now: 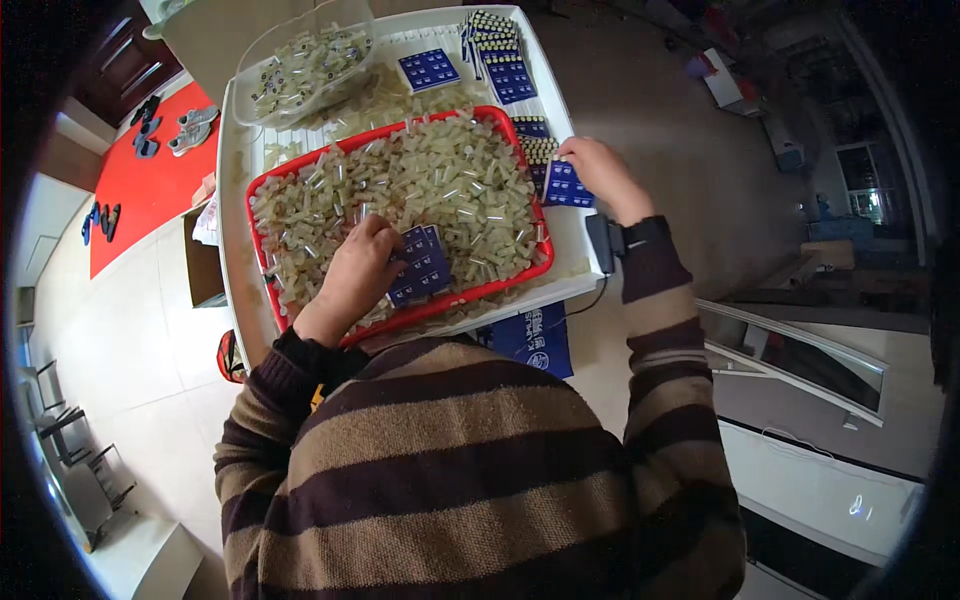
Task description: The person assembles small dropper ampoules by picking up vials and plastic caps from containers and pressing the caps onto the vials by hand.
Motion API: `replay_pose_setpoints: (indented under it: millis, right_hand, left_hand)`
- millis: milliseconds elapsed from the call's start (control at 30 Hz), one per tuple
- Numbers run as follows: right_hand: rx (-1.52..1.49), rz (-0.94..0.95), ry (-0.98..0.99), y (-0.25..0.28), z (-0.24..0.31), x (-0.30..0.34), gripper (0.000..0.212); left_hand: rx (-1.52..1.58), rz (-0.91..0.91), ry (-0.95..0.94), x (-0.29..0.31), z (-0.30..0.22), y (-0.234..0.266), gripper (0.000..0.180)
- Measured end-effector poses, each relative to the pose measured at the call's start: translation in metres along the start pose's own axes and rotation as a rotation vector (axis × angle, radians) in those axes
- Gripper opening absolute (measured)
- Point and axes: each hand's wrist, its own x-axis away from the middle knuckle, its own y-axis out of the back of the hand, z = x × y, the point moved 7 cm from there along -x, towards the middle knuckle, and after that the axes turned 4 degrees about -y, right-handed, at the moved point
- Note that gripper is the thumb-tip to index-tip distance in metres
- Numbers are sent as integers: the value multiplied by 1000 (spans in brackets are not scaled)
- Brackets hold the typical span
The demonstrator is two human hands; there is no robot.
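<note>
A red tray (549, 258) heaped with small pale translucent tubes (450, 190) lies in front of me. My left hand (362, 268) is over its near left part, fingers curled together. A clear tube shows at the fingertips, but I cannot tell whether it is gripped or lies among the others. Right beside that hand, dark blue cards with rows of white markings (422, 264) rest on the tubes. Past the tray's right rim, my right hand (603, 175) pinches the top edge of another blue card (568, 187) at the table edge.
Behind the tray stands a clear plastic tub (305, 75) of tubes with dark-marked ends. Blue cards bearing rows of pale round pieces (495, 50) lie on the white table (240, 170) at the back right, and a single blue card (429, 69) lies nearby. A blue bag (530, 343) is below the front edge.
</note>
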Motion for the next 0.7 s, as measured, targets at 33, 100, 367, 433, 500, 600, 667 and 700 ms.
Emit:
replay_pose_setpoints:
  millis: [33, 100, 367, 433, 500, 600, 667, 700]
  right_hand:
    - [-1, -6, -6, -7, -2, -2, 18]
    - [-102, 38, 39, -27, 0, -10, 12]
    - [-424, -85, 230, -25, 74, 2, 14]
    - [-490, 79, 320, -28, 122, 27, 17]
    - [-549, 240, 407, -47, 152, 45, 19]
    - [-371, 114, 557, -70, 171, 60, 23]
    - [-359, 97, 557, -77, 177, 59, 26]
    - [-340, 77, 548, -80, 179, 58, 28]
  left_hand:
    - [-1, 3, -8, -1, -1, -1, 38]
    - [1, -39, 65, 1, -1, 1, 38]
    - [-40, -53, 125, 5, -2, 4, 37]
    - [-49, -53, 141, 8, 1, 1, 38]
    - [-6, -65, 120, 9, 3, -3, 38]
    - [33, -96, 123, 8, -1, -3, 36]
    - [85, -145, 141, 9, 0, -1, 34]
    - [83, -145, 147, 9, 2, 0, 34]
